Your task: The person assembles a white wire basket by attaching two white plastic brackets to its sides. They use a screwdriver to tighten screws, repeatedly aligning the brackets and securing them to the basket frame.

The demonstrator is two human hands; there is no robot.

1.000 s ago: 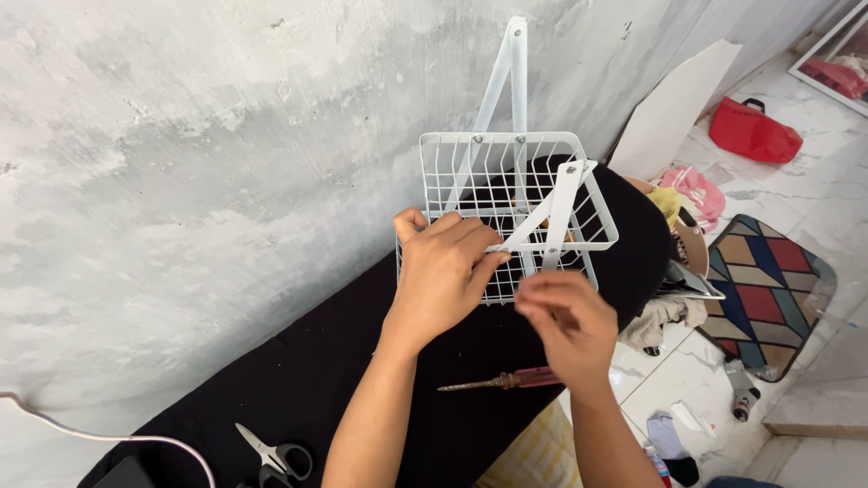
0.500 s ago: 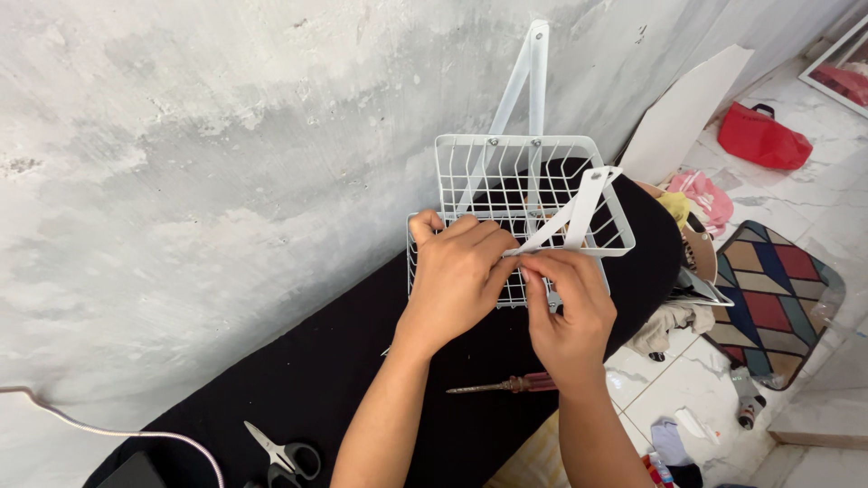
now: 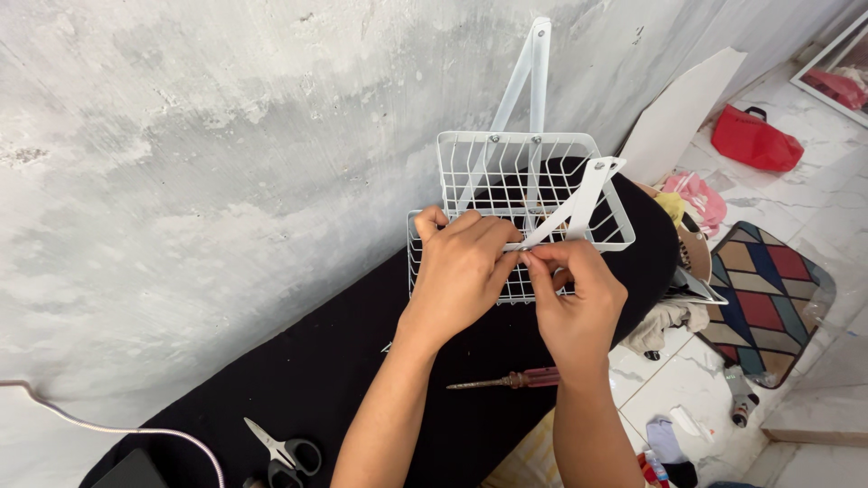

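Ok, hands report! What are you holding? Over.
Left hand grips wire basket rim. Right hand pinches at white bracket joint. Screwdriver and scissors lie apart on black board. Nothing blocking.

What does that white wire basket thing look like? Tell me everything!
The white wire basket is a grid of thin, metal-looking wires, open on top. It stands on a black surface by a grey wall. Flat white strips are fastened to it; two rise up behind. The left hand grips its front rim, and the right hand pinches a slanted strip there.
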